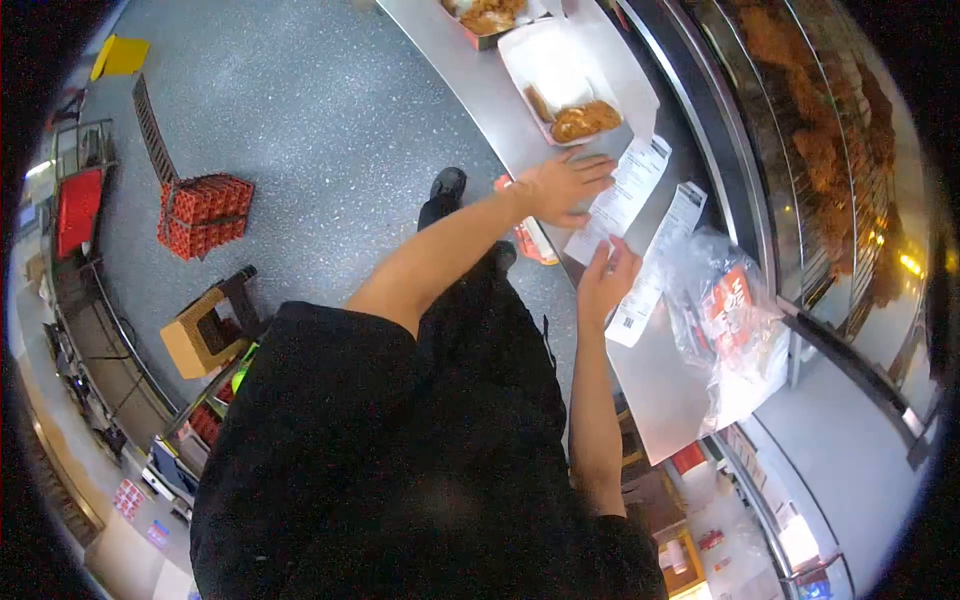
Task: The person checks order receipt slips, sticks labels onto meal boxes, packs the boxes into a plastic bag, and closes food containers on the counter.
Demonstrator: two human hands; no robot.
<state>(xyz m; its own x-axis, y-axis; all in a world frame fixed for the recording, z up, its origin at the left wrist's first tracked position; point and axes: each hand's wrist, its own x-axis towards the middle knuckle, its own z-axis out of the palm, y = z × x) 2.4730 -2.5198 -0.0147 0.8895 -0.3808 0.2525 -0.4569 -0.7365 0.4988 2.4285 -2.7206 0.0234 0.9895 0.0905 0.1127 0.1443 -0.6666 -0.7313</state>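
Left hand (566, 190), fingers spread and grasping nothing, is best kept flat so the wider receipt (632, 188) at its 3 o'clock isn't creased; right hand (611, 272) grip, at 5 o'clock, can't be told.

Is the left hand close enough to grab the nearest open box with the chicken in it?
Probably yes: the left hand is right next to the open box, and nothing seems to block the way.
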